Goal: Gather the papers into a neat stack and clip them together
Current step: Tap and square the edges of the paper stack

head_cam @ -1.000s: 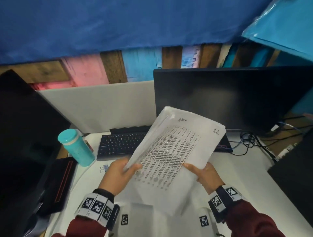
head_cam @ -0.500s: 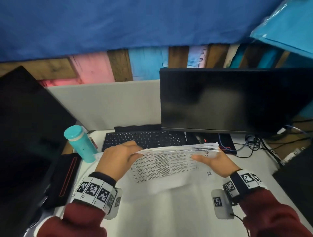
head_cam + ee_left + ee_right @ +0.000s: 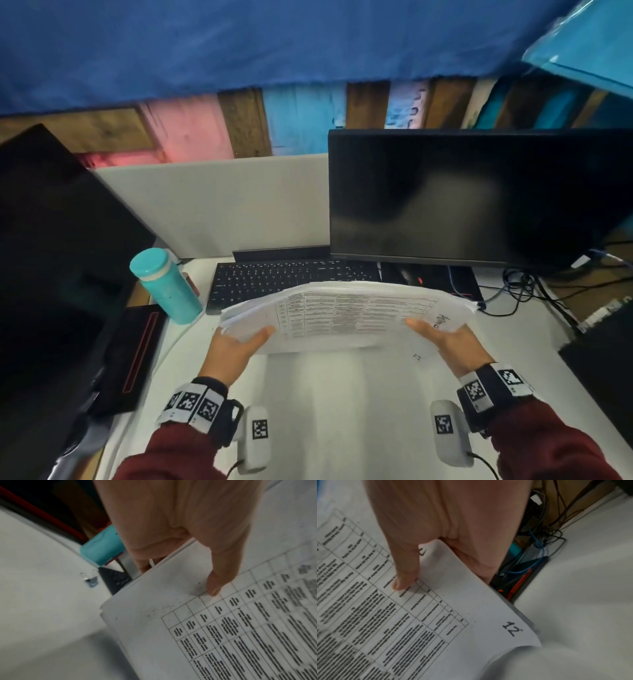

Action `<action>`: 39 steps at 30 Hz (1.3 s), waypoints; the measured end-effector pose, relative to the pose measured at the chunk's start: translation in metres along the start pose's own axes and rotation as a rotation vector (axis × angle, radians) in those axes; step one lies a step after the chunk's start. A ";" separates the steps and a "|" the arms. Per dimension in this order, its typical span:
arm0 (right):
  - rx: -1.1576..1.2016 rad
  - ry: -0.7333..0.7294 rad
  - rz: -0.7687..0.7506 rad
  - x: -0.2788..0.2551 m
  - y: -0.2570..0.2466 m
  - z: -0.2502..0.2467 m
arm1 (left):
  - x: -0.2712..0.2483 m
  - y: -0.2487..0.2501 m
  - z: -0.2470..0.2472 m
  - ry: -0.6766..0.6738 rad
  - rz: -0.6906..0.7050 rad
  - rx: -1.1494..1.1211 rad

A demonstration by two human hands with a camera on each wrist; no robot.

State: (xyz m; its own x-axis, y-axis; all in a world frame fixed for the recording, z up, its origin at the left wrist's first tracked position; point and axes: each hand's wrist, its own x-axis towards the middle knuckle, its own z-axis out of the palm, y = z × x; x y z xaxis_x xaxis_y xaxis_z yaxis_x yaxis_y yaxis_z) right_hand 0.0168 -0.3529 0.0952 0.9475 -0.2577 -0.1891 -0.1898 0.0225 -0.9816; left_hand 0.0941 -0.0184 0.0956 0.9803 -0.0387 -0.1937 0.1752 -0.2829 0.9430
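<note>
A stack of printed papers (image 3: 342,315) with a table of text on top hangs lengthwise just above the white desk (image 3: 342,394), in front of the keyboard. My left hand (image 3: 246,337) grips its left end, thumb (image 3: 214,585) on top and fingers underneath. My right hand (image 3: 442,332) grips the right end the same way, thumb (image 3: 404,580) pressed on the top sheet near a handwritten "12" (image 3: 511,628). The sheet edges at the left end are slightly uneven. A small binder clip (image 3: 91,580) lies on the desk beyond the left hand, near the keyboard corner.
A teal bottle (image 3: 168,287) stands left of the black keyboard (image 3: 284,277). A dark monitor (image 3: 479,195) rises behind the papers, with another dark screen (image 3: 51,257) at the left. Tangled cables (image 3: 520,287) lie at the right. A black box with red trim (image 3: 137,356) sits at the left edge.
The stack went from raised and tilted to low and nearly flat over the desk. It turned lengthwise, and my hands moved apart to its two short ends.
</note>
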 end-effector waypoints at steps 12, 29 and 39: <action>0.072 0.061 0.019 0.006 -0.003 -0.007 | 0.007 0.007 -0.001 -0.085 0.044 -0.116; -0.087 0.145 0.160 0.010 0.036 -0.002 | 0.008 -0.023 0.014 -0.112 -0.074 -0.058; 0.084 0.382 -0.088 0.004 -0.014 0.013 | 0.004 -0.025 0.015 -0.124 -0.056 -0.053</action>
State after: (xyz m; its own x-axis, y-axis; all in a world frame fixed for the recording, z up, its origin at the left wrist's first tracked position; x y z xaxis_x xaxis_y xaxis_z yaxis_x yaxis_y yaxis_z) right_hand 0.0266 -0.3417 0.1079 0.7924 -0.6024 -0.0959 -0.0754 0.0594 -0.9954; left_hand 0.0920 -0.0261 0.0667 0.9505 -0.1437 -0.2755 0.2373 -0.2369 0.9421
